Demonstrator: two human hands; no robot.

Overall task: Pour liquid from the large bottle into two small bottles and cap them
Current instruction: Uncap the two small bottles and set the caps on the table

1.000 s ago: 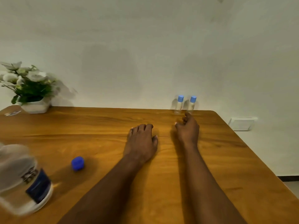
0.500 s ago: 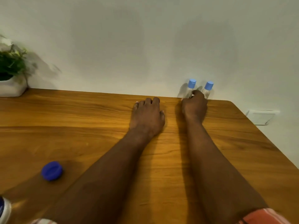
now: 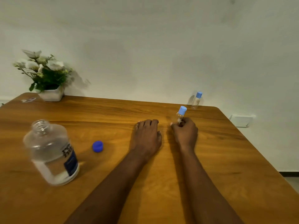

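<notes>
My right hand (image 3: 185, 132) grips a small clear bottle (image 3: 181, 114) with a light blue cap, its top leaning right out of my fist. The second small capped bottle (image 3: 196, 101) stands upright at the table's far edge by the wall. My left hand (image 3: 146, 137) lies flat, palm down, on the wood just left of the right hand, holding nothing. The large clear bottle (image 3: 51, 152) stands uncapped at the left, partly filled with clear liquid, with a dark blue label. Its dark blue cap (image 3: 97, 146) lies on the table between that bottle and my left hand.
A white pot of white flowers (image 3: 47, 78) sits at the table's back left corner, with a small shiny object (image 3: 28, 99) beside it. The wooden table (image 3: 226, 167) ends at the right; a white wall socket (image 3: 241, 120) is beyond that edge.
My right hand closed on one small bottle at the far edge and drew it back toward me. The other small bottle stayed by the wall. The left hand stayed flat.
</notes>
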